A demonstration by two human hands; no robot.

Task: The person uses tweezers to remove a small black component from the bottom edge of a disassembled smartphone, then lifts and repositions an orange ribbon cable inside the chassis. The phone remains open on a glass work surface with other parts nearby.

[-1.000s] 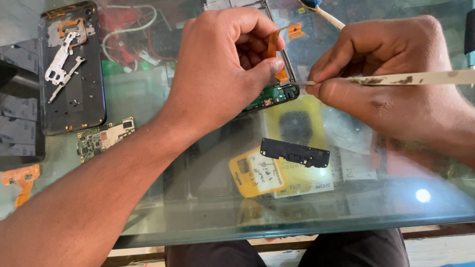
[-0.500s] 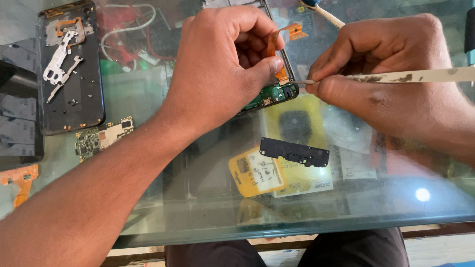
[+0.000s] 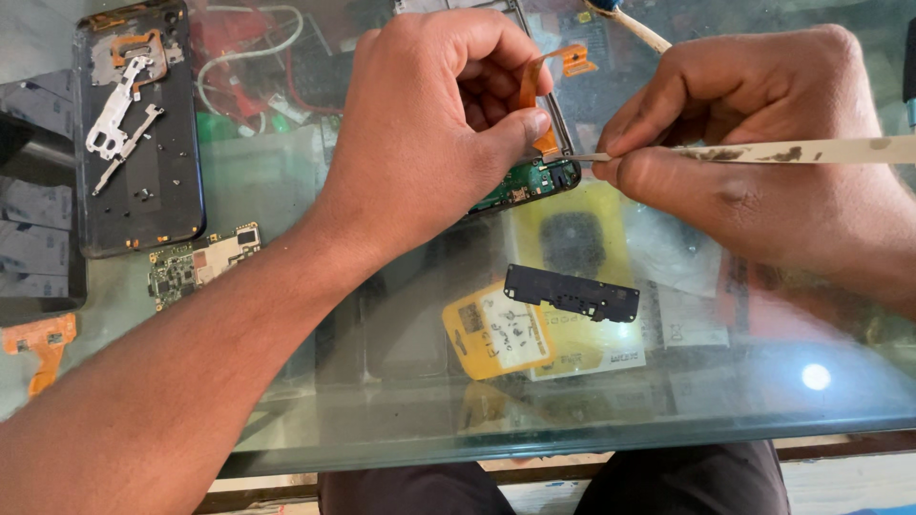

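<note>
My left hand [image 3: 434,124] covers an opened phone frame [image 3: 534,181] lying on the glass table, its thumb and fingers pinching an orange flex cable [image 3: 549,72] that curls up from the frame. A green circuit board shows at the frame's lower end. My right hand [image 3: 754,153] grips metal tweezers [image 3: 763,151] whose tip meets the frame just beside my left thumb.
A black phone back cover [image 3: 138,143] with loose metal brackets lies at the far left, a small circuit board [image 3: 196,262] below it, an orange flex strip [image 3: 38,343] at the left edge. A black plastic part [image 3: 571,291] and a yellow sticker [image 3: 496,334] sit near the table's front edge.
The hands have hardly shifted; the tweezers' tip stays at the frame next to my left thumb.
</note>
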